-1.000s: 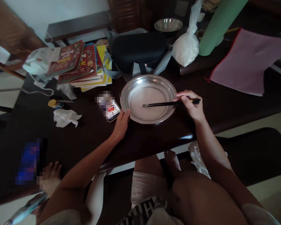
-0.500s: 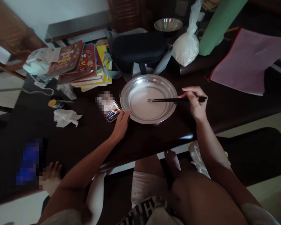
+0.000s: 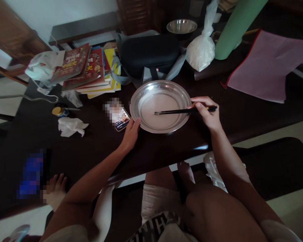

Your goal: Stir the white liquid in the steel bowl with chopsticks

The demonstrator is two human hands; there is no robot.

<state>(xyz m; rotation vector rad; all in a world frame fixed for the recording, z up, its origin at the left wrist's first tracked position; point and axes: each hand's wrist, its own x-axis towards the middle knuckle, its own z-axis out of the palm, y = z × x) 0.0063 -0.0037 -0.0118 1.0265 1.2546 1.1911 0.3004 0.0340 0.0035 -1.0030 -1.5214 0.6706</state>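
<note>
A round metal basin (image 3: 161, 129) on the dark table holds a pale, milky liquid (image 3: 151, 104). My left hand (image 3: 131, 133) grips its near left rim, thumb on top and the other fingers mostly hidden. Black chopsticks (image 3: 176, 111) are held in my right hand (image 3: 208, 112) at the basin's right side. Their tips dip into the liquid near the middle. Beside my left hand lies a phone (image 3: 123, 123) with a lit screen, partly blurred out.
Behind the basin sits a black case (image 3: 150, 50). Books (image 3: 91, 72) are piled at left, near a crumpled tissue (image 3: 72, 126) and small jar (image 3: 59, 111). A tied bag of white powder (image 3: 201, 52), green cylinder (image 3: 234, 30) and pink pouch (image 3: 265, 69) are at right. Another person's hand (image 3: 56, 190) rests lower left.
My right hand and the chopsticks have moved left, so the tips sit further left in the liquid. My left hand and the basin stay in place.
</note>
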